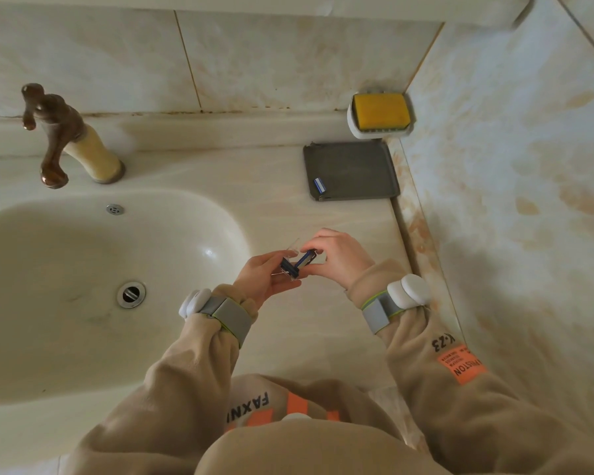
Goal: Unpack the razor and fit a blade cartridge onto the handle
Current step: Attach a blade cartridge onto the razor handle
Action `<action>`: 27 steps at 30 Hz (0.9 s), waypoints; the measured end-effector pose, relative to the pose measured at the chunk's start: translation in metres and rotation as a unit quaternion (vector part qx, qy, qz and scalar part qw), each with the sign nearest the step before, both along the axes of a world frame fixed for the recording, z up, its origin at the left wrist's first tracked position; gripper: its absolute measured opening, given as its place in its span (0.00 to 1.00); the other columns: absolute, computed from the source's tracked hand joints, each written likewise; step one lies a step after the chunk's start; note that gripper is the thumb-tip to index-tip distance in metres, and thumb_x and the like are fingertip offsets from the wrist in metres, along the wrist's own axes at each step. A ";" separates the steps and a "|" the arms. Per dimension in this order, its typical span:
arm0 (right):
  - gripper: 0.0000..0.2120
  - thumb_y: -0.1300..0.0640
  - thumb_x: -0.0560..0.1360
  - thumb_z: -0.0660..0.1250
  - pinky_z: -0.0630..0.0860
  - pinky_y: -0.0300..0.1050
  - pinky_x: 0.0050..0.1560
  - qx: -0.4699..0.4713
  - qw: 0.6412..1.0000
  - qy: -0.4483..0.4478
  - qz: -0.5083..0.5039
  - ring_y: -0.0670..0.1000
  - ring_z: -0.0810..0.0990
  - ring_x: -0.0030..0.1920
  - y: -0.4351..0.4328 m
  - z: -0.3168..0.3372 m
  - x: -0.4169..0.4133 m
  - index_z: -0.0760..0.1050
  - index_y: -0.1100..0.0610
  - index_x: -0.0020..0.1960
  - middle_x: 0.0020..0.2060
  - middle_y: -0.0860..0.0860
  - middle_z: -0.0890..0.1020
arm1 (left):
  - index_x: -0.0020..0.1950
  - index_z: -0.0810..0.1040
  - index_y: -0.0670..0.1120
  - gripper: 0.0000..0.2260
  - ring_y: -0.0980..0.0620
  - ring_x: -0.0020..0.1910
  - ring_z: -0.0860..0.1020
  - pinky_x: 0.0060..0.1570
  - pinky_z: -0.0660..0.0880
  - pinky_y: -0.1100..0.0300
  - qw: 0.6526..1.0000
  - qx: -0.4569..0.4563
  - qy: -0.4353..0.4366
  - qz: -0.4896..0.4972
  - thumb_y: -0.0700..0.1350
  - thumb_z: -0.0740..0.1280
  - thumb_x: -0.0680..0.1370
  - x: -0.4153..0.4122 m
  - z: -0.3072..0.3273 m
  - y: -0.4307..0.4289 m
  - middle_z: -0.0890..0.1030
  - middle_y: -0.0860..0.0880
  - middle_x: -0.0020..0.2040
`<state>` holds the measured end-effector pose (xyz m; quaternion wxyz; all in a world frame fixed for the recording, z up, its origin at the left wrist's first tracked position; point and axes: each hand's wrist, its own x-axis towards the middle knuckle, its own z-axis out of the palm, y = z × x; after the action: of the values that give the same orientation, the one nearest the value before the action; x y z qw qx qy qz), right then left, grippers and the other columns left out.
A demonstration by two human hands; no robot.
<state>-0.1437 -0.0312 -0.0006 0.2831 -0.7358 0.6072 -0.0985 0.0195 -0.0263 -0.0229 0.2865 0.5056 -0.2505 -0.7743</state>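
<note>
Just right of the sink (220,214), over the counter (323,323), the left hand (266,279) has its grip closed on a clear blade holder (290,265) while the right hand (336,258) pinches a blue cartridge (306,259) at it, and 1 more cartridge (319,185) lies on the grey tray (354,166) farther right.

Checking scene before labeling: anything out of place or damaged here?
One oddity: a loose blade cartridge lies alone on the grey tray, near its front left corner. Both hands hold a clear cartridge holder over the counter. No spills or damage visible.
</note>
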 end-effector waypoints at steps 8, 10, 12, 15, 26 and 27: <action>0.09 0.58 0.71 0.70 0.72 0.46 0.45 0.003 1.000 0.011 0.010 0.47 0.70 0.38 -0.001 0.008 -0.004 0.82 0.58 0.50 0.46 0.55 0.81 | 0.54 0.75 0.40 0.11 0.49 0.37 0.84 0.43 0.81 0.58 1.000 0.003 0.005 0.000 0.41 0.55 0.81 -0.001 0.003 0.001 0.81 0.41 0.45; 0.07 0.58 0.70 0.71 0.71 0.44 0.42 0.001 1.000 -0.001 -0.007 0.48 0.72 0.38 0.000 0.008 -0.003 0.83 0.58 0.47 0.44 0.55 0.81 | 0.54 0.76 0.40 0.11 0.49 0.38 0.84 0.43 0.81 0.58 1.000 0.002 0.008 0.001 0.41 0.55 0.81 -0.001 0.003 0.001 0.81 0.40 0.45; 0.05 0.58 0.67 0.73 0.72 0.41 0.40 0.023 0.998 -0.040 -0.048 0.49 0.76 0.37 0.000 0.009 -0.002 0.83 0.56 0.43 0.39 0.54 0.81 | 0.55 0.75 0.39 0.12 0.49 0.38 0.84 0.43 0.81 0.58 1.000 0.000 0.011 0.001 0.41 0.54 0.81 -0.001 0.003 0.001 0.81 0.40 0.46; 0.05 0.58 0.65 0.75 0.70 0.30 0.36 0.076 0.986 -0.097 -0.115 0.44 0.76 0.33 0.002 0.010 -0.001 0.82 0.55 0.41 0.33 0.50 0.80 | 0.56 0.74 0.39 0.12 0.50 0.38 0.84 0.42 0.81 0.59 1.000 -0.006 0.012 -0.003 0.41 0.54 0.81 -0.001 0.003 0.001 0.81 0.41 0.46; 0.09 0.57 0.64 0.75 0.76 0.46 0.42 0.070 0.963 -0.138 -0.221 0.51 0.80 0.35 0.005 0.005 0.016 0.78 0.54 0.43 0.33 0.49 0.80 | 0.58 0.73 0.39 0.13 0.49 0.40 0.84 0.43 0.81 0.58 1.000 -0.011 0.010 0.004 0.42 0.53 0.81 -0.002 0.003 0.001 0.81 0.41 0.45; 0.08 0.57 0.65 0.75 0.77 0.47 0.41 0.068 0.961 -0.147 -0.223 0.53 0.81 0.35 0.005 0.006 0.015 0.78 0.53 0.42 0.34 0.50 0.81 | 0.58 0.73 0.39 0.12 0.49 0.40 0.84 0.43 0.81 0.58 1.000 -0.007 0.012 0.006 0.42 0.53 0.81 -0.003 0.003 0.001 0.81 0.41 0.45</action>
<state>-0.1289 -0.0266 0.0053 0.3894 -0.5380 0.7131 -0.2243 0.0169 -0.0256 -0.0195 0.2976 0.4958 -0.2498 -0.7767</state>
